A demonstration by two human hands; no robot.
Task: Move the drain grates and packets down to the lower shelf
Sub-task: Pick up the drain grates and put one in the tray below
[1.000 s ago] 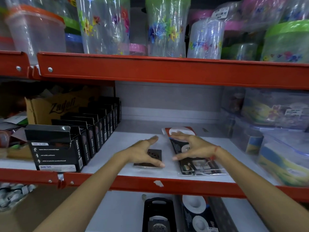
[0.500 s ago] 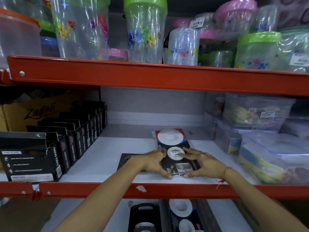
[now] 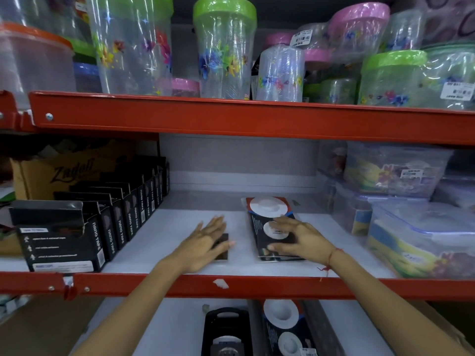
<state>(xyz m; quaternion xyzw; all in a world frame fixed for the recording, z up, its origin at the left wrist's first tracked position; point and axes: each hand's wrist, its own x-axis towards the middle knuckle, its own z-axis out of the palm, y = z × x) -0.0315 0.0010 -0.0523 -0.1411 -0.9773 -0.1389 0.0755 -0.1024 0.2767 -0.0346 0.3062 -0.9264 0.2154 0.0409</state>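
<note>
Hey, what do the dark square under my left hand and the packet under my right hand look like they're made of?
The dark square grate looks like rigid metal or hard plastic with a dull dark finish; it lies flat and stiff, mostly hidden by the left hand, so I can't tell which. The packet under the right hand looks like printed card in glossy clear plastic film, judging by its sheen.

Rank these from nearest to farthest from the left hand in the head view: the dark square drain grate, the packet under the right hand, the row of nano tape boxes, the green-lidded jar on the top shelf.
1. Dark square drain grate: under the left hand.
2. Packet: just right, same shelf.
3. Nano tape boxes: left along the shelf.
4. Green-lidded jar: shelf above.
</note>
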